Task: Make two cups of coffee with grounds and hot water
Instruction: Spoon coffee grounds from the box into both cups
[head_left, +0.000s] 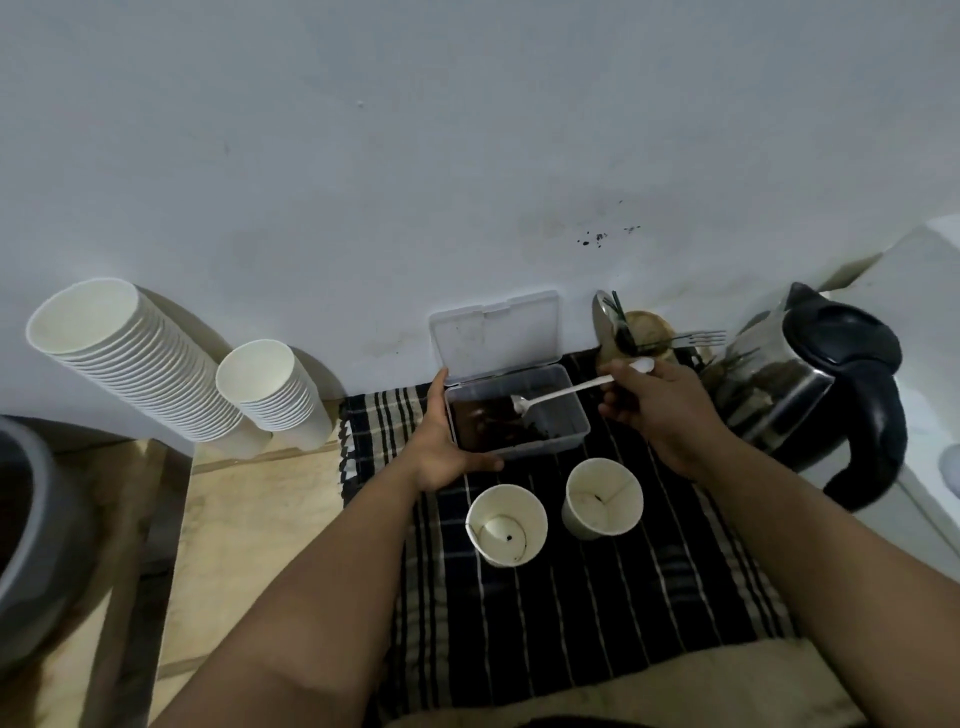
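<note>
A clear plastic box (566, 439) of dark coffee grounds stands on a striped cloth, its lid (493, 332) tipped back against the wall. My left hand (444, 441) grips the box's left side. My right hand (657, 410) holds a white plastic spoon (561, 392) whose bowl sits in the grounds. Two white paper cups stand in front of the box: the left cup (506, 525) and the right cup (602, 499), each with a few dark specks inside.
A steel and black kettle (826, 395) stands at the right. A holder with cutlery (644, 332) sits by the wall. Two stacks of paper cups (135, 358) lean at the left. A grey bin (26, 545) is at the far left.
</note>
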